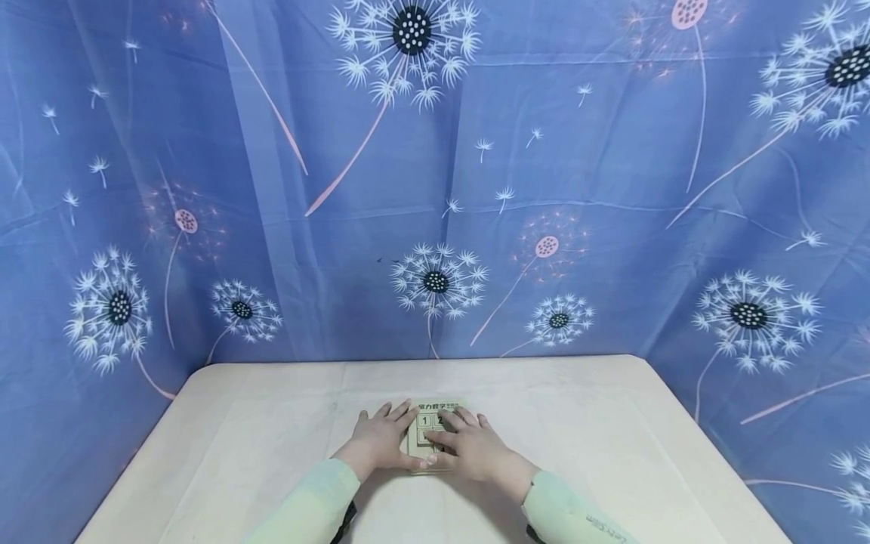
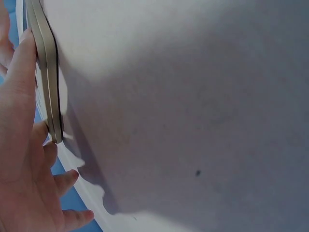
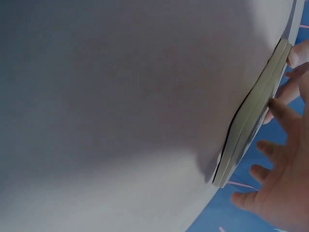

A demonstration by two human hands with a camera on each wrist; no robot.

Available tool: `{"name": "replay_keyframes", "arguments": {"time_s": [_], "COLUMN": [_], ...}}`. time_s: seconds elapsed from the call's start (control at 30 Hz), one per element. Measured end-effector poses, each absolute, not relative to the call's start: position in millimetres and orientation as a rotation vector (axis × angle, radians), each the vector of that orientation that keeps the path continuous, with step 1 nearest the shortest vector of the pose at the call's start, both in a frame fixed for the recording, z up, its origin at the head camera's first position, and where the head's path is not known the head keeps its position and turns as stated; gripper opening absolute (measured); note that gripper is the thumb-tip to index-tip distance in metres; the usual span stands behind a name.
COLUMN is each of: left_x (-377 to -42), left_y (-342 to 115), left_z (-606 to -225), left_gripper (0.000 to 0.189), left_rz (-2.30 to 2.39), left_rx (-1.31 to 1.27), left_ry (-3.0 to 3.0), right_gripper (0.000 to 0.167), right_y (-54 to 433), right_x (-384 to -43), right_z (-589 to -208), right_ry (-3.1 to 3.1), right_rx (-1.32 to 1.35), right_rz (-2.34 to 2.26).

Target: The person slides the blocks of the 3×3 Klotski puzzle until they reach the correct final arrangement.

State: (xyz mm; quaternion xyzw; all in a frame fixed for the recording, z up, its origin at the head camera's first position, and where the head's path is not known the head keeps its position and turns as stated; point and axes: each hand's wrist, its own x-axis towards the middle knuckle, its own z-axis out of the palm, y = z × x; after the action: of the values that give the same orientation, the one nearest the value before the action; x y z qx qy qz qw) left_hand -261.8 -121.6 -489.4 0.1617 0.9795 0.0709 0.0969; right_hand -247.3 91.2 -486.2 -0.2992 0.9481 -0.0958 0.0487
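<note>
"Where's the board?"
"Flat on the table, between two hands. The left hand, fingers spread, touches its left side; the right hand, fingers loosely spread, touches its face. Neither grips anything."
"Which step?"
"Probably sliding tiles; next calls for a light fingertip push, board steadied."
"What's inside?"
"Tile 1, tile 2 partly covered; fingers hide more."
</note>
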Motion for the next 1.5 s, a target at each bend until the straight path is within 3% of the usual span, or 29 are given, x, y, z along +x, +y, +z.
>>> {"name": "replay_keyframes", "arguments": {"time_s": [0.37, 0.77, 1.2, 1.5], "left_x": [-263, -262, -260, -262], "left_y": [-121, -121, -123, -121], "left_z": [-492, -494, -489, -491], "left_gripper": [0.103, 0.103, 0.102, 0.102], "left_rz": [0.211, 0.205, 0.228, 0.199], "left_rx": [0.454, 0.488, 0.443, 0.452], "left_ry": [2.902, 2.904, 2.887, 2.901], "right_gripper": [0.056, 0.054, 0.056, 0.056], "right_y": [121, 99, 142, 137], "right_x": [-226, -227, -222, -218], "right_z": [-483, -485, -477, -483], "right_ry": [2.866, 2.841, 2.868, 2.873], "right_rx": [-0.935, -0.947, -0.867, -0.910], "right_rz": [-0.343, -0.349, -0.387, -0.377]}}
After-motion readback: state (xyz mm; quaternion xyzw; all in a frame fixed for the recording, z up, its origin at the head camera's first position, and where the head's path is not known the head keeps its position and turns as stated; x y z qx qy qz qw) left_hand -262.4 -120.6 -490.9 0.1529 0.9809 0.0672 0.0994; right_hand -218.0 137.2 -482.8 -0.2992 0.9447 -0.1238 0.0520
